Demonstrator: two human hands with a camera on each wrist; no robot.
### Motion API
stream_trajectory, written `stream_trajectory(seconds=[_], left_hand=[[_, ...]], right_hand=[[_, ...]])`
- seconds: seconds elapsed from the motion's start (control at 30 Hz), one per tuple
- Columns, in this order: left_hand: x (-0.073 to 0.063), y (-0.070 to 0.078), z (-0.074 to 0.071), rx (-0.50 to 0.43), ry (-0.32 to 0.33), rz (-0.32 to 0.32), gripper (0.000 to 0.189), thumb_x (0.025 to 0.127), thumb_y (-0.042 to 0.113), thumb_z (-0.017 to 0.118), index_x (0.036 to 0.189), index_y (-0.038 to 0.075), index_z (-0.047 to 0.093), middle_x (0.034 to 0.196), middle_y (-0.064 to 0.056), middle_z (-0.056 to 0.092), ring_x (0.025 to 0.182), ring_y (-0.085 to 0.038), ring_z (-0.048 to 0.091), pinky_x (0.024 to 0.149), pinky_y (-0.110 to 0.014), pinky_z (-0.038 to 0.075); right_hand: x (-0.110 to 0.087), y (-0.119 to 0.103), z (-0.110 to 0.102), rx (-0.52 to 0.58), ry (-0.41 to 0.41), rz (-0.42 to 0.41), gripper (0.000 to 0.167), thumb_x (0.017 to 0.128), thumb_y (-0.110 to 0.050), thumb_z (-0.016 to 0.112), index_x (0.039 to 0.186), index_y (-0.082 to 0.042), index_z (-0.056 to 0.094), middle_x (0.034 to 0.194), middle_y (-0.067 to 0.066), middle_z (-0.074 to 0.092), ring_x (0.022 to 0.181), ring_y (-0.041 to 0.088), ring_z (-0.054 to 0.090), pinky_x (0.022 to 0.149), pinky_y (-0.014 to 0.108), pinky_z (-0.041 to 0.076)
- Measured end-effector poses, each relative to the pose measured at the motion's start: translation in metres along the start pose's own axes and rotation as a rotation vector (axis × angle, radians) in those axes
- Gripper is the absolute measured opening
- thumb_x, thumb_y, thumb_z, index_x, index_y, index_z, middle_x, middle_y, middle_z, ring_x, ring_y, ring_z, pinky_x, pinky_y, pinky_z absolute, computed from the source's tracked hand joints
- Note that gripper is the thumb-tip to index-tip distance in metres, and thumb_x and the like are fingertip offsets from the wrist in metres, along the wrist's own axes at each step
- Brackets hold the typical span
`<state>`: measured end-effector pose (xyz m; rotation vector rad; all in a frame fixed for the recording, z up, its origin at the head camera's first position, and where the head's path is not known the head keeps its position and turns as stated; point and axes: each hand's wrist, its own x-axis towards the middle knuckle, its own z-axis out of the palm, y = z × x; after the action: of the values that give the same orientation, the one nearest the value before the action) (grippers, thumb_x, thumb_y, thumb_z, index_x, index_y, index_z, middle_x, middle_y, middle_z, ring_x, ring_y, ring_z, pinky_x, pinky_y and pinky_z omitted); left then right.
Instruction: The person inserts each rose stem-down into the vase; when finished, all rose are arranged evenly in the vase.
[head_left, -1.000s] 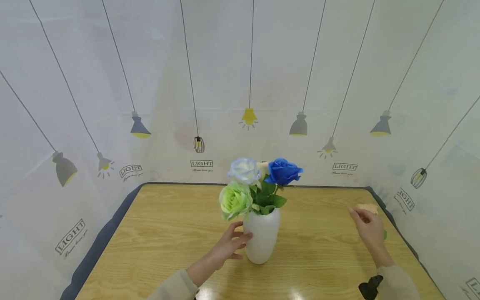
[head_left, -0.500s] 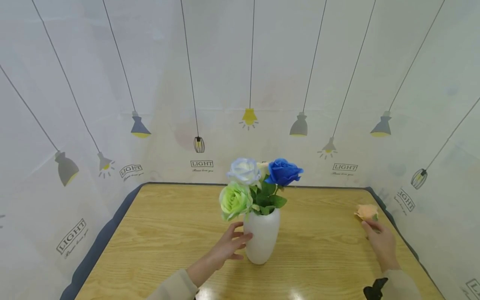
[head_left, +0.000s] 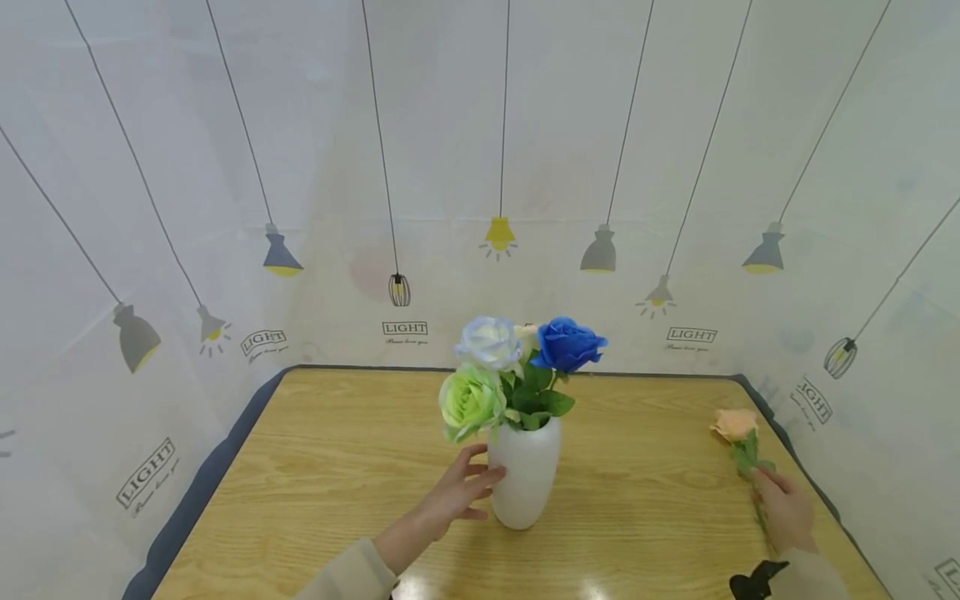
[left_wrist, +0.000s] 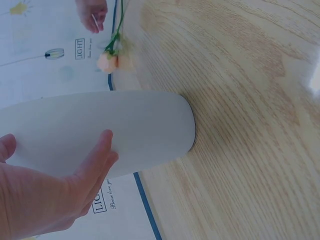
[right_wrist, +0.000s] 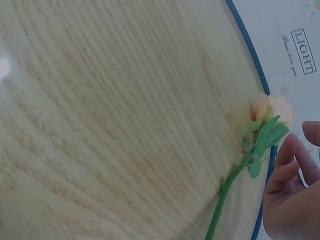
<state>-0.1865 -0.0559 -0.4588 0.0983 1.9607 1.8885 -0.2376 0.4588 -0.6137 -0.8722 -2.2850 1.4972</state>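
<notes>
A white vase (head_left: 523, 479) stands upright on the wooden table, holding a white-blue rose (head_left: 487, 342), a green rose (head_left: 471, 402) and a blue rose (head_left: 567, 344). My left hand (head_left: 457, 490) rests against its left side; in the left wrist view the extended fingers (left_wrist: 95, 160) lie along the vase wall. A peach rose (head_left: 735, 424) with a green stem (right_wrist: 222, 195) lies at the table's right. My right hand (head_left: 784, 507) is over the stem near the leaves. In the right wrist view that hand (right_wrist: 295, 190) is beside the flower, fingers loosely bent, nothing between them.
The wooden table (head_left: 337, 467) has a dark blue edge (head_left: 195, 483). A white printed backdrop (head_left: 442, 167) with lamp pictures rises around it on the back and both sides. A pale bloom (head_left: 527, 337) shows partly behind the other flowers in the vase.
My right hand has moved right and back toward me along the peach rose, uncovering its bloom and leaves. The left hand and the vase have stayed in place.
</notes>
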Motion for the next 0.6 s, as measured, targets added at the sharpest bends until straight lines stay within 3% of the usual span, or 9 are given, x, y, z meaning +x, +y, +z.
stream_trajectory(seconds=[0.17,0.23,0.27,0.43,0.6], left_hand=[[-0.001,0.000,0.000,0.001,-0.004,0.001,0.074,0.082,0.042,0.059,0.136,0.006,0.021,0.127,-0.025,0.034,0.109,-0.049,0.038,0.071,-0.047,0.046],[0.000,0.000,0.000,0.001,-0.005,0.003,0.074,0.083,0.042,0.059,0.136,0.006,0.021,0.127,-0.025,0.033,0.109,-0.049,0.037,0.071,-0.047,0.046],[0.000,0.000,0.000,0.001,-0.006,0.004,0.074,0.083,0.041,0.059,0.136,0.006,0.021,0.127,-0.025,0.033,0.110,-0.049,0.037,0.071,-0.047,0.046],[0.001,0.000,0.000,0.001,-0.004,0.003,0.073,0.082,0.041,0.059,0.135,0.006,0.022,0.127,-0.026,0.034,0.109,-0.049,0.038,0.071,-0.047,0.046],[0.002,-0.002,0.000,-0.004,0.000,-0.004,0.073,0.082,0.041,0.059,0.135,0.006,0.023,0.127,-0.026,0.034,0.109,-0.049,0.038,0.071,-0.047,0.046]], right_hand=[[-0.029,-0.026,-0.012,0.072,-0.068,0.194,0.068,0.079,-0.051,0.057,0.127,-0.006,0.043,0.079,-0.011,0.051,0.060,0.001,0.052,0.046,0.022,0.040],[-0.041,-0.038,-0.015,0.097,-0.080,0.243,0.070,0.080,-0.045,0.058,0.131,-0.002,0.037,0.084,-0.007,0.051,0.060,0.002,0.052,0.050,0.024,0.040],[-0.046,-0.043,-0.015,0.116,-0.070,0.285,0.063,0.080,-0.043,0.060,0.128,-0.007,0.043,0.082,-0.009,0.051,0.059,0.001,0.052,0.049,0.025,0.041],[-0.067,-0.060,-0.016,0.167,-0.066,0.315,0.050,0.083,-0.027,0.059,0.122,0.001,0.046,0.065,-0.007,0.054,0.056,0.006,0.052,0.052,0.026,0.043],[-0.073,-0.058,-0.012,0.212,-0.079,0.331,0.049,0.084,-0.015,0.055,0.122,0.011,0.039,0.058,-0.007,0.053,0.051,0.004,0.050,0.050,0.023,0.047]])
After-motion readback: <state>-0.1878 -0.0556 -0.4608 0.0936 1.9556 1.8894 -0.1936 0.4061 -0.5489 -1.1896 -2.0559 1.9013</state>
